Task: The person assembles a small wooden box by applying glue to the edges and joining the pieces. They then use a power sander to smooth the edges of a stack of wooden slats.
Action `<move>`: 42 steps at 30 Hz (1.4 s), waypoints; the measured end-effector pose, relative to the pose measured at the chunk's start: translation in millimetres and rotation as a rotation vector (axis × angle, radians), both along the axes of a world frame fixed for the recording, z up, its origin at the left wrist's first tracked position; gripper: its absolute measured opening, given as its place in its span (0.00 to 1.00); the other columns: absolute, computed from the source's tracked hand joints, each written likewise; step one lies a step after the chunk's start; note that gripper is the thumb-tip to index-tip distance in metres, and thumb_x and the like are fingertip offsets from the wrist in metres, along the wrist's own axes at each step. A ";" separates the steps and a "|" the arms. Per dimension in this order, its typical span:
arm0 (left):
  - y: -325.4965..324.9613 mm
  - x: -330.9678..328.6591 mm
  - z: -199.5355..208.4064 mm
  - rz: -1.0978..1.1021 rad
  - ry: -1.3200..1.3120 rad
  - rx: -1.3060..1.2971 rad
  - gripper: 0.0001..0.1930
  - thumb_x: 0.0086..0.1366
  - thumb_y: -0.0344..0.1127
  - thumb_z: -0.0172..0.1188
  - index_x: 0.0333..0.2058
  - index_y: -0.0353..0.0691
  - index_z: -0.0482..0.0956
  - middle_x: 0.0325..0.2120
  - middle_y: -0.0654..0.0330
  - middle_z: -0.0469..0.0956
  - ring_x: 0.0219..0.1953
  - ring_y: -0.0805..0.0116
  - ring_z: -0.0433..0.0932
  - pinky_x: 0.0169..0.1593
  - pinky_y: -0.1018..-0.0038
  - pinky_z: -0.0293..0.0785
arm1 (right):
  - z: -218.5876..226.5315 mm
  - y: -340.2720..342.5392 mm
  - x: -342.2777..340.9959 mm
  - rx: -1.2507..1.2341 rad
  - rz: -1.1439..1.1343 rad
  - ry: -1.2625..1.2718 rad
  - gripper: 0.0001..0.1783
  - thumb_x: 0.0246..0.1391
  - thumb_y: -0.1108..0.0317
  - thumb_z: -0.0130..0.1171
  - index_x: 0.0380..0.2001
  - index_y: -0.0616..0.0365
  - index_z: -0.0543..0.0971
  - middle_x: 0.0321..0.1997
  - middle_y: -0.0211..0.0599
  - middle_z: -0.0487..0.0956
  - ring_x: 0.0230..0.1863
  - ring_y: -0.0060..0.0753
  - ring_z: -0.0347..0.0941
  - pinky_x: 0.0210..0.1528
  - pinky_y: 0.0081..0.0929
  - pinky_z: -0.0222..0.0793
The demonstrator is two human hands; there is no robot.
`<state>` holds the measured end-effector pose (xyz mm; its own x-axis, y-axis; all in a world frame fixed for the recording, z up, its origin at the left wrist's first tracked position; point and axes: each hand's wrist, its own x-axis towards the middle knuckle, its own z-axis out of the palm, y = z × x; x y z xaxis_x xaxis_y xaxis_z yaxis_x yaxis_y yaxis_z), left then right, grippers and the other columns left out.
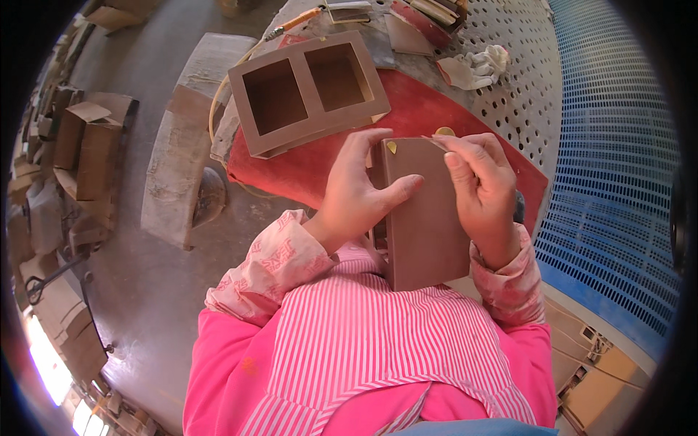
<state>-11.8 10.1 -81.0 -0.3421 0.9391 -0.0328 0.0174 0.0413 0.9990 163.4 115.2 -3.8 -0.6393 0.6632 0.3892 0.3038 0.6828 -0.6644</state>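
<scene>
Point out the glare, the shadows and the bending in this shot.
Head view: white glare burns out a patch at the lower left; head view: deep shadow fills the openings of the frame; head view: the blue grating curves along the right rim, with black corners; head view: the held box looks fairly sharp.

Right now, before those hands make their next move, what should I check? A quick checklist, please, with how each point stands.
1. Brown box steadied: ok; the left hand has its thumb on the face of the brown box.
2. Right hand in place: ok, at the box's far right corner.
3. What the right hand pinches, if anything: cannot tell, too small.
4. Two-opening frame out of the way: ok, beyond the left hand, apart from the box.
5. Hands covered: not ok; both are bare, and a white glove lies on the perforated surface.
</scene>
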 end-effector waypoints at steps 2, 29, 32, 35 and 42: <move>1.5 3.3 -3.4 -0.007 -0.128 -0.011 0.37 0.55 0.41 0.81 0.60 0.35 0.74 0.53 0.51 0.76 0.54 0.60 0.78 0.57 0.65 0.78 | 0.0 -0.1 -7.2 0.052 0.025 -0.060 0.13 0.66 0.76 0.66 0.52 0.58 0.87 0.38 0.37 0.79 0.34 0.31 0.77 0.35 0.27 0.74; -0.3 -0.3 -0.2 -0.053 -0.157 -0.012 0.33 0.57 0.38 0.79 0.58 0.35 0.74 0.52 0.53 0.75 0.52 0.61 0.79 0.55 0.65 0.79 | -5.3 2.8 -20.4 0.132 0.020 -0.214 0.20 0.53 0.78 0.70 0.50 0.51 0.91 0.38 0.34 0.74 0.37 0.37 0.74 0.38 0.34 0.73; -0.1 0.0 0.5 -0.051 -0.161 -0.019 0.33 0.57 0.38 0.79 0.58 0.34 0.74 0.52 0.53 0.75 0.52 0.61 0.79 0.55 0.65 0.79 | -6.0 -2.7 -18.5 0.124 0.032 -0.214 0.21 0.52 0.78 0.70 0.51 0.52 0.91 0.39 0.34 0.74 0.37 0.36 0.73 0.39 0.34 0.73; 0.4 0.4 0.4 -0.052 -0.149 -0.019 0.32 0.57 0.37 0.79 0.57 0.34 0.74 0.52 0.53 0.75 0.52 0.61 0.79 0.55 0.65 0.79 | -8.5 -4.5 -17.3 0.167 0.037 -0.242 0.22 0.52 0.78 0.70 0.51 0.52 0.91 0.39 0.34 0.74 0.38 0.36 0.73 0.40 0.34 0.73; 0.2 -0.7 -0.7 -0.074 -0.119 -0.014 0.33 0.61 0.38 0.77 0.61 0.36 0.72 0.50 0.60 0.81 0.51 0.72 0.76 0.57 0.70 0.76 | -7.4 -8.9 -14.2 0.142 0.004 -0.246 0.23 0.52 0.79 0.69 0.52 0.52 0.90 0.40 0.34 0.74 0.40 0.38 0.73 0.42 0.34 0.73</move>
<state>-12.6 10.3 -81.7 -0.2645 0.9608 -0.0828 -0.0980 0.0587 0.9935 149.2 106.2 -11.2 -0.7288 0.6102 0.3106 0.4410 0.7653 -0.4688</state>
